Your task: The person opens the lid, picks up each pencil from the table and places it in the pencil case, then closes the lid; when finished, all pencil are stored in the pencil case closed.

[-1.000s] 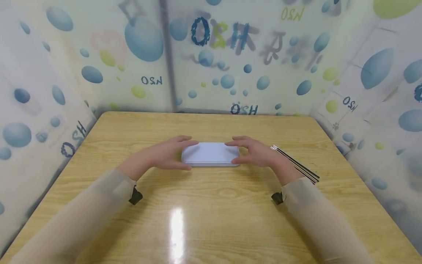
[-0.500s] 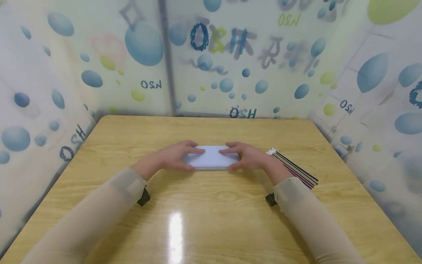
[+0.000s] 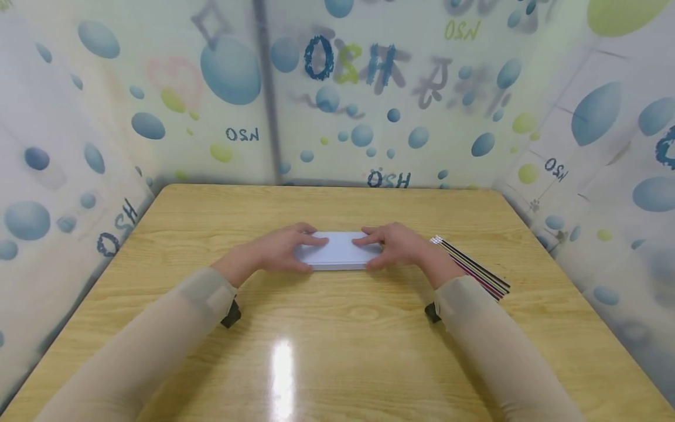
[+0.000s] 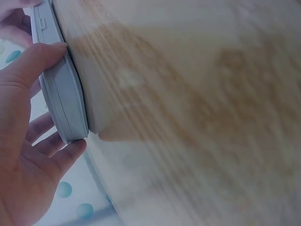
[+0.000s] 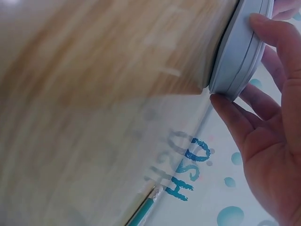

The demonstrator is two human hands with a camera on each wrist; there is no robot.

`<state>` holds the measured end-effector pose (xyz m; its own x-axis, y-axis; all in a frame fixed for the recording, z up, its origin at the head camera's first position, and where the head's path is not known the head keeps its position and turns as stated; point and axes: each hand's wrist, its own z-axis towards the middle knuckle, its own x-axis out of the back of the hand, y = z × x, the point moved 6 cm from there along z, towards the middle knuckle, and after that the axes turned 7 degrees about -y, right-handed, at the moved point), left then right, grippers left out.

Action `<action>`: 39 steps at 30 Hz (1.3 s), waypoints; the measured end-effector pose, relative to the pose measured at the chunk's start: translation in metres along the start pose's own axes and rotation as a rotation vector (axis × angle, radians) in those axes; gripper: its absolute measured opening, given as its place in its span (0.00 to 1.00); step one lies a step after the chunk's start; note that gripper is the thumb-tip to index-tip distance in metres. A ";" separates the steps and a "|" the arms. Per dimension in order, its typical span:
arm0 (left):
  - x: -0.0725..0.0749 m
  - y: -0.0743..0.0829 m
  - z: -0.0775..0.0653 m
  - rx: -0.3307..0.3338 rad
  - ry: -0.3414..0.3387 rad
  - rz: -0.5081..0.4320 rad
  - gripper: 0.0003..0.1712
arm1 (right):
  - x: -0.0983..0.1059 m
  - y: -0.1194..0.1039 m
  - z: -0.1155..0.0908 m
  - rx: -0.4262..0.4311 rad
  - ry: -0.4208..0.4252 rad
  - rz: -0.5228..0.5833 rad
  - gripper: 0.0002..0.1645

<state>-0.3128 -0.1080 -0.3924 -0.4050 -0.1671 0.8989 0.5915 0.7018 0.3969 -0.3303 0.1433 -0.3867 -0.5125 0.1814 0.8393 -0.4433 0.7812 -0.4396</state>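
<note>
A flat, pale lavender pencil case (image 3: 340, 251) lies on the wooden table in the head view. My left hand (image 3: 278, 249) grips its left end, and my right hand (image 3: 402, 247) grips the right end. Both index fingers reach onto the top, while the thumbs press the near side. In the left wrist view a seam runs along the case (image 4: 61, 94), with a small latch near its middle. From the right wrist view, the thumb touches the side of the case (image 5: 237, 52) and other fingers wrap its end. The lid appears closed.
Several slim pencils (image 3: 477, 269) with silvery ends lie side by side at an angle, just beyond my right wrist. The wooden table (image 3: 337, 351) meets patterned walls (image 3: 337, 105) at the back and sides. Each wrist wears a small black device (image 3: 231, 315).
Both hands have moved inward from around the ends of the pencil case and now hold it. The case stays in about the same place. Little differs over the last half second.
</note>
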 end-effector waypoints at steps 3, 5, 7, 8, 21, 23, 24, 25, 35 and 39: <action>0.000 -0.001 0.001 0.000 0.000 0.011 0.41 | 0.001 0.000 0.001 0.003 -0.001 -0.012 0.39; 0.000 -0.001 0.001 0.004 -0.003 0.020 0.41 | 0.002 0.000 0.001 0.000 -0.003 -0.008 0.39; 0.000 0.000 0.001 0.010 -0.009 0.021 0.41 | 0.003 0.000 0.002 0.003 -0.003 -0.015 0.39; 0.001 0.000 0.001 0.013 -0.011 0.023 0.41 | 0.003 0.000 0.002 0.003 -0.004 -0.016 0.39; 0.003 0.004 0.002 0.041 -0.025 0.034 0.42 | 0.006 -0.003 0.003 -0.002 -0.029 -0.045 0.40; 0.003 0.005 0.002 0.037 -0.023 0.036 0.42 | 0.006 -0.003 0.003 0.000 -0.031 -0.045 0.40; 0.003 0.005 0.002 0.037 -0.022 0.035 0.42 | 0.006 -0.002 0.003 0.000 -0.031 -0.043 0.40; 0.004 0.005 0.002 0.036 -0.021 0.032 0.42 | 0.007 -0.001 0.003 -0.001 -0.030 -0.036 0.39; 0.002 0.001 0.003 0.011 -0.009 -0.025 0.42 | 0.003 0.004 0.001 0.002 -0.030 0.023 0.38; -0.001 -0.004 0.001 -0.022 0.009 -0.051 0.42 | -0.002 0.003 0.000 0.012 -0.031 0.012 0.39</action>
<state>-0.3155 -0.1101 -0.3953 -0.4287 -0.2081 0.8792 0.5858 0.6768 0.4458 -0.3305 0.1458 -0.3894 -0.5403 0.1721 0.8237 -0.4458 0.7716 -0.4537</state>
